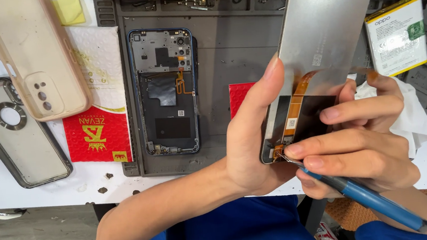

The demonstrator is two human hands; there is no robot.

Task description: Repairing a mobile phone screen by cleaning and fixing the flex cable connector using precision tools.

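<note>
Left hand (249, 142) raised, thumb extended upward, fingers wrapped behind; right hand (364, 137) curled in a pen-style pinch grip beside it.

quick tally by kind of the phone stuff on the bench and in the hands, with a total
phone cases: 2, a beige case and a clear dark-rimmed case
opened phone frames: 1, the blue-edged frame on the grey mat
screen panels: 1, the screen panel in the left hand
batteries: 1, the white battery
blue-handled tools: 1, the blue tool in the right hand
total: 6

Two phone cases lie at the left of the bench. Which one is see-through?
The dark-rimmed case at far left: its clear back shows a ring. The beige case beside it is opaque and overlaps its top corner.
</note>
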